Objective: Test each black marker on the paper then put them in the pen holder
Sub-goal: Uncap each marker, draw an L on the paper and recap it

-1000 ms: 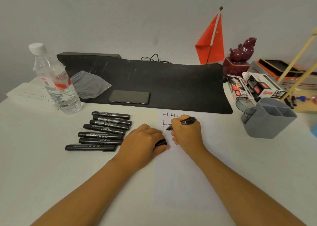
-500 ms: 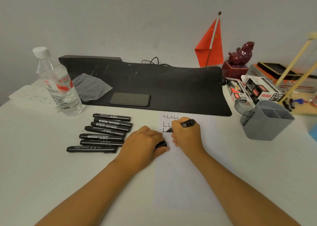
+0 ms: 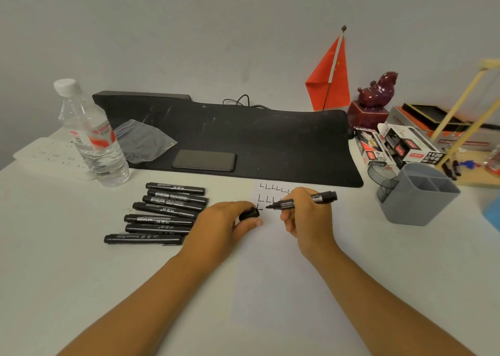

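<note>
Right hand is gripping an uncapped black marker, barrel lying nearly level, tip pointing left and sitting at or just above the paper; contact cannot be told. Left hand is pinching the marker's cap between thumb and fingers, resting at the paper's left edge. Cap and tip are lying near each other, a small gap between.

Paper is carrying rows of L-shaped marks along its far end; the near part is lying blank between the two forearms.

Seven capped markers are lying in a loose stack left of the left hand, all roughly parallel, right ends just beside the knuckles. Grey pen holder is standing well right of the paper, compartments showing no pens from this angle. Open tabletop is lying between right hand and holder.

Black desk mat is running along the paper's far edge, a phone and a clear plastic bag lying on it. Water bottle is standing upright at far left, beside a white power strip. Marker boxes, a red flag and a dark red figurine are crowding behind the holder.
</note>
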Motion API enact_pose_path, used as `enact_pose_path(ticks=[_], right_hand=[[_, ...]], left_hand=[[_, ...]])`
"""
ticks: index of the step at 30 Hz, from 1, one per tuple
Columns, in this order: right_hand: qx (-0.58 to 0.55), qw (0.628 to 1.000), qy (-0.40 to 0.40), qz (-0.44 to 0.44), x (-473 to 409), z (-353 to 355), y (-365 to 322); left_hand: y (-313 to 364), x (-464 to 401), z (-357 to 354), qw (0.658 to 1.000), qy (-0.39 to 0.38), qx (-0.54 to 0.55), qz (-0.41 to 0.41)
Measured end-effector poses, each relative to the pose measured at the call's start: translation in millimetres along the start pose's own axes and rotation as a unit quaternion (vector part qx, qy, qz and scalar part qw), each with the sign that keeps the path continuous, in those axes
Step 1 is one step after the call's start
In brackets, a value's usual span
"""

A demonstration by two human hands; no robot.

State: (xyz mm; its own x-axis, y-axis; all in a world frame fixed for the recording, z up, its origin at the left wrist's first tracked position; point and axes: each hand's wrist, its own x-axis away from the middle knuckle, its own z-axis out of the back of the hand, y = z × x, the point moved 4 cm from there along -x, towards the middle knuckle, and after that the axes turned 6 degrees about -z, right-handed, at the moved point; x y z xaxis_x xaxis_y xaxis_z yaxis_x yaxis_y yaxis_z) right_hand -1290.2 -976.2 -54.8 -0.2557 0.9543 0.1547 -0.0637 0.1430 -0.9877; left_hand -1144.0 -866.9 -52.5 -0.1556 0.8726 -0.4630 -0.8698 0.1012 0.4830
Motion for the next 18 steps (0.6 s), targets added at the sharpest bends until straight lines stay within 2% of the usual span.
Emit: enact_pose_path(ticks=[7,15,18], right_hand=[[-0.045,0.999,-0.03,0.002,10.0,-3.0,3.4],[-0.003,0.998,-0.063,0.018,14.6,-7.5,2.8],[0.004,0.997,-0.078,-0.011,16.7,-11.2,9.2]], left_hand=[[1.7,0.9,-0.8,0.999,-0.006,0.052,0.01],[10.8,1.5,-3.3,0.997,-0.037,0.051,-0.031],[15.7,2.7,-6.5,0.995,-0.064,0.047,-0.058]])
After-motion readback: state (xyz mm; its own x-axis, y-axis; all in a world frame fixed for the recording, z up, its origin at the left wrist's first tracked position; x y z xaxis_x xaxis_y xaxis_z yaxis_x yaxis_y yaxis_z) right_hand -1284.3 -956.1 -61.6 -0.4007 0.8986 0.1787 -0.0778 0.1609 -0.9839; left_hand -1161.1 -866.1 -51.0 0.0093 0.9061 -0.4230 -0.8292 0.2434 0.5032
